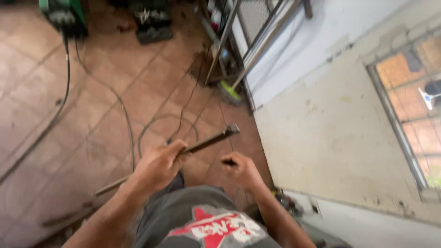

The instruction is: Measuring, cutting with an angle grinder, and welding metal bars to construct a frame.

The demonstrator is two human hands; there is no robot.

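My left hand (158, 165) is closed around a long dark metal bar (211, 139), which runs from lower left up to the right over the tiled floor. The bar's square end points toward the pale wall. My right hand (239, 169) is curled into a fist beside it, with a small dark object showing at the top of the fist; I cannot tell what it is. The view is blurred by motion. My grey shirt with a red star fills the bottom centre.
Brown floor tiles (92, 119) carry black cables (126, 124) leading to a green machine (64, 16) at the top left. Metal frames (257, 46) lean against the white wall. A window with a grille (409, 101) is at the right.
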